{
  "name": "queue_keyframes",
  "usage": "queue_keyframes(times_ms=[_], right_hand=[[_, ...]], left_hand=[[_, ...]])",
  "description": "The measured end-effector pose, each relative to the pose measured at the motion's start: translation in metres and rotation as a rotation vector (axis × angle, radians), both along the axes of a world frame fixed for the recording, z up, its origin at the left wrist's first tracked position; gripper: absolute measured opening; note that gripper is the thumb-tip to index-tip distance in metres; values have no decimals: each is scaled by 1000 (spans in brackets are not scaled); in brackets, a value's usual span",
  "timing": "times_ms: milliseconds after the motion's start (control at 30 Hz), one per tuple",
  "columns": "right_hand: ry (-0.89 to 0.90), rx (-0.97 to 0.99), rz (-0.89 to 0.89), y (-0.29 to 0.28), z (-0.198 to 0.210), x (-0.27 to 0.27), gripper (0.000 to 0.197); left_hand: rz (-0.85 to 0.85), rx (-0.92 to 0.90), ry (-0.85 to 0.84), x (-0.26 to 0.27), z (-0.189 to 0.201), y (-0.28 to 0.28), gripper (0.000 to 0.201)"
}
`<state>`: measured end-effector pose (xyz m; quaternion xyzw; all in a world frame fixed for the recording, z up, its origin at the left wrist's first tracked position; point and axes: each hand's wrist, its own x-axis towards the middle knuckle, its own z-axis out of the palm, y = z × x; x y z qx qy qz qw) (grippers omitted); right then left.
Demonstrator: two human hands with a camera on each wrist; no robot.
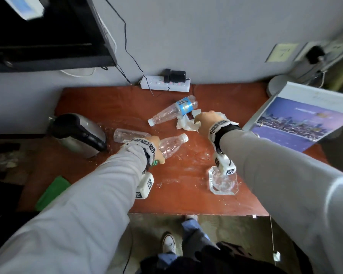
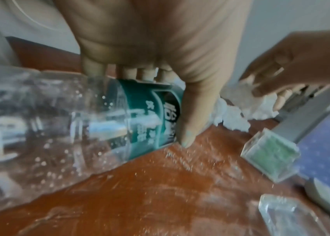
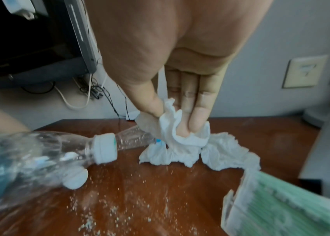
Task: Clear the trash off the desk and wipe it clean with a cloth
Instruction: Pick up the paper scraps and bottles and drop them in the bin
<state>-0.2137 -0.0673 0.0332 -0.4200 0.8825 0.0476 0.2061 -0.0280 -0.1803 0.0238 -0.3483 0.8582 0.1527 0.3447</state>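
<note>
A: How far along is it?

B: Barely begun. The left hand (image 1: 156, 144) grips a green-label bottle (image 1: 171, 145) just above the desk (image 1: 107, 103); the right hand (image 1: 205, 120) pinches crumpled tissue (image 3: 182, 137).

A: What's left?

B: Two more bottles (image 1: 173, 110), crumbs, and the untouched green cloth (image 1: 53, 192). The kettle (image 1: 77, 133) and ashtray (image 1: 223, 181) crowd the wiping.

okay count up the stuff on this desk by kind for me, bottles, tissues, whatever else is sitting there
Plastic bottles: 3, one with a green label gripped by the left hand, one with a blue label, one plain
Crumpled tissue: 1, pinched by the right hand
Kettle: 1
Power strip: 1
Glass ashtray: 1
Green cloth: 1
Total: 8
</note>
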Motion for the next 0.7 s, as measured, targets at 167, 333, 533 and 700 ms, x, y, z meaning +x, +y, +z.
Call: queue_keyframes(times_ms=[167, 333, 533, 700], right_hand=[[19, -101, -118, 26, 43, 31, 36], [84, -119, -141, 67, 52, 79, 31], [51, -98, -125, 112, 57, 126, 42], [75, -84, -65, 140, 72, 159, 40]], left_hand=[[184, -59, 202, 26, 44, 0, 76], [299, -21, 363, 57, 53, 29, 84], [378, 2, 419, 91, 53, 71, 91], [453, 6, 428, 126, 55, 105, 115]])
